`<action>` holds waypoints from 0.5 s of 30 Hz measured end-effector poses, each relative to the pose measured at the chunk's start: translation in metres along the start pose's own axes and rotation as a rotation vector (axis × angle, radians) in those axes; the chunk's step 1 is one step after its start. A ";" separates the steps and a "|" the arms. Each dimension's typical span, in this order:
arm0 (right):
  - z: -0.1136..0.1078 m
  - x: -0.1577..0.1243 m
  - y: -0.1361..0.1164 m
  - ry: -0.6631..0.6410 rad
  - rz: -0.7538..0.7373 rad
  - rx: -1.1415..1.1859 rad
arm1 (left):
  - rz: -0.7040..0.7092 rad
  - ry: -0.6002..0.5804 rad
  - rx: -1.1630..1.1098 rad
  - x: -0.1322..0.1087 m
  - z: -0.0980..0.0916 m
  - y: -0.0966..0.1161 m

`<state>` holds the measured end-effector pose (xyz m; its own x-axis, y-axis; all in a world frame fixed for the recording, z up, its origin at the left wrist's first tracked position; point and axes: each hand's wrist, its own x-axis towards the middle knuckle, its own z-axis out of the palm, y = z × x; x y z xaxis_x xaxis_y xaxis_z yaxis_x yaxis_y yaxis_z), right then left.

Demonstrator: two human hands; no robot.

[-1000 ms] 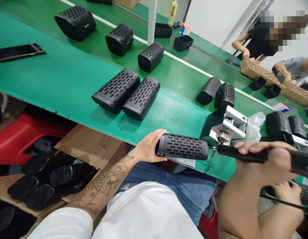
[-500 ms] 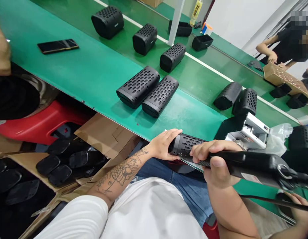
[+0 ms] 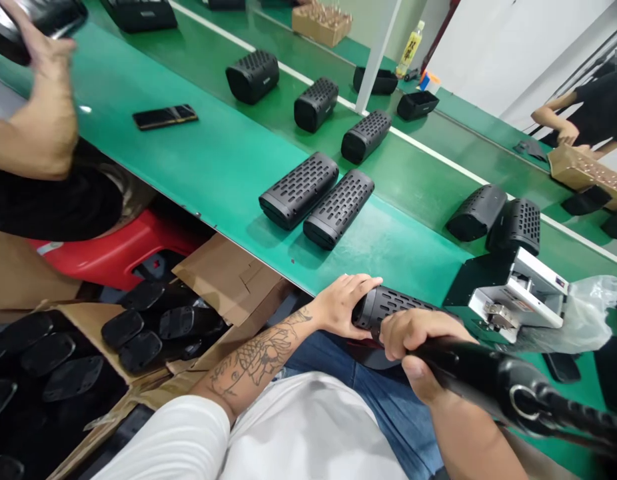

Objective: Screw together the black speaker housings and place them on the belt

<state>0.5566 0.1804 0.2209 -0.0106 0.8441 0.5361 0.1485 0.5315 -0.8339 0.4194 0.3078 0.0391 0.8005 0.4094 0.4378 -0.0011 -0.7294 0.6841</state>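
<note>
My left hand (image 3: 344, 303) grips the left end of a black perforated speaker shell (image 3: 388, 305) that lies across the near edge of the green bench (image 3: 198, 167). My right hand (image 3: 418, 347) is closed around a black electric screwdriver (image 3: 493, 380), whose front end sits against the shell. The tool's tip is hidden behind my fingers. Its cable end runs off to the lower right.
Two finished shells (image 3: 318, 199) lie side by side ahead, with several more on the conveyor (image 3: 313, 103) behind. A phone (image 3: 164, 117) lies at left. A white and black fixture (image 3: 518, 293) and plastic bag (image 3: 583, 313) sit at right. A cardboard box of black end caps (image 3: 138, 330) stands at lower left. Other people work at left and far right.
My right hand and the screwdriver have come down onto the shell from the right. The view has swung left and up, bringing a neighbour's arm into sight.
</note>
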 end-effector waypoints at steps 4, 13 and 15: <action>-0.003 -0.003 0.003 -0.066 0.004 -0.024 | -0.034 -0.033 0.018 -0.001 0.002 -0.002; -0.013 -0.004 0.017 -0.276 -0.050 -0.037 | -0.019 0.076 -0.164 -0.007 0.006 0.001; -0.018 -0.010 0.012 -0.140 -0.049 0.005 | -0.103 0.090 -0.232 -0.013 0.003 0.007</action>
<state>0.5765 0.1770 0.2076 -0.1560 0.8187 0.5526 0.1395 0.5721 -0.8083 0.4112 0.2959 0.0361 0.7467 0.5300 0.4018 -0.0677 -0.5405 0.8386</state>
